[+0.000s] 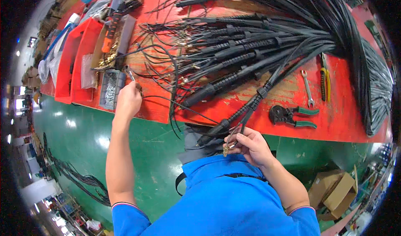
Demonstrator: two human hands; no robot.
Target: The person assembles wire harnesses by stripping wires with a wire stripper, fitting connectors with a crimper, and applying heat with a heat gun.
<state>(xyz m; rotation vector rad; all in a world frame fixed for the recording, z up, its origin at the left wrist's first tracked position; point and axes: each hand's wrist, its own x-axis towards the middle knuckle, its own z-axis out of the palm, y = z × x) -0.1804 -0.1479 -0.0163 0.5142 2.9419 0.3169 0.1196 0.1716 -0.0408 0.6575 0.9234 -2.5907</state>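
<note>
My left hand point(128, 100) is closed at the table's front edge, beside a grey bin of small silver screws point(110, 90). A slim silver-ended tool point(130, 73) sticks up from its fingers; its exact kind cannot be made out. Close to my waist, my right hand point(255, 147) pinches the end of a black cable point(240, 125). A brass terminal point(225, 150) shows at the fingertips. That cable runs back to a large bundle of black cables point(250, 48) with ribbed sleeves and thin wire ends, spread over the red table point(275, 129).
On the right of the table lie an open-ended wrench point(308, 89), yellow-handled pliers point(325, 83) and green-handled cable cutters point(292, 116). Red bins point(77, 64) and a bin of brass parts point(125, 37) stand at the left. Cardboard boxes point(334, 192) and loose cables point(81, 177) are on the green floor.
</note>
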